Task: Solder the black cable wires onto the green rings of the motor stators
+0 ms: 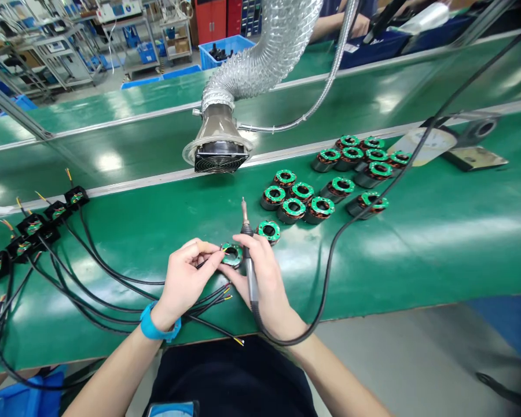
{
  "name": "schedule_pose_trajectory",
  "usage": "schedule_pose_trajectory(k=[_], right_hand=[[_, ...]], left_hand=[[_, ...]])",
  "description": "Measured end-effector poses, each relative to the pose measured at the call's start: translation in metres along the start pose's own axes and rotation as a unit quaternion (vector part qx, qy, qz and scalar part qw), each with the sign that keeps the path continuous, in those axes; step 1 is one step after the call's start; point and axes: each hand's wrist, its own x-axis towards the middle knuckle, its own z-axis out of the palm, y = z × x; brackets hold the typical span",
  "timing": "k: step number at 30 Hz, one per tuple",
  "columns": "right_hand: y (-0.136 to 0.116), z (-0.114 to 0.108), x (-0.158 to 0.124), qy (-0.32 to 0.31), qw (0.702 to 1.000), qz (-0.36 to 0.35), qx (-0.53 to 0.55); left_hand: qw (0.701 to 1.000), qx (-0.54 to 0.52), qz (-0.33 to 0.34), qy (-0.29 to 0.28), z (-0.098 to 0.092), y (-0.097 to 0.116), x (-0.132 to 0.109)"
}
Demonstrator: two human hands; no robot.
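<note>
My left hand (pixel 186 278) pinches a black wire against a small motor stator with a green board (pixel 231 255), held just above the green bench. My right hand (pixel 260 278) steadies the same stator with its fingertips and grips a soldering iron (pixel 246 231), tip pointing up and away. The iron's black cable (pixel 330 272) loops off the bench edge and runs up to the right. One more green-topped stator (pixel 268 230) lies just beyond my right hand.
Several stators (pixel 301 200) lie in groups at centre right. Black housings with cables (pixel 35 226) line the left side. A fume extractor hood on a silver duct (pixel 219 145) hangs ahead. A solder spool and stand (pixel 443 145) sit far right. Another person's arm (pixel 342 23) shows at the back.
</note>
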Motion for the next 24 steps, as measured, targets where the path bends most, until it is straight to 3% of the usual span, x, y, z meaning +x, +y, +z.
schedule_pose_trajectory(k=[9,15,19,24], right_hand=[[0.000,0.001,-0.013,-0.015,0.995,0.004,0.099],[-0.003,-0.005,-0.012,-0.007,0.995,-0.010,0.097],[-0.006,-0.026,-0.027,0.072,0.991,-0.006,0.109],[-0.005,-0.041,-0.055,0.156,0.971,0.085,0.160]], left_hand=[[0.994,0.095,0.050,-0.011,-0.001,0.011,-0.004],[0.992,0.120,0.022,-0.043,0.004,0.013,-0.007],[0.992,0.122,0.011,-0.038,0.005,0.012,-0.005],[0.991,0.125,0.017,-0.032,0.008,0.012,-0.005]])
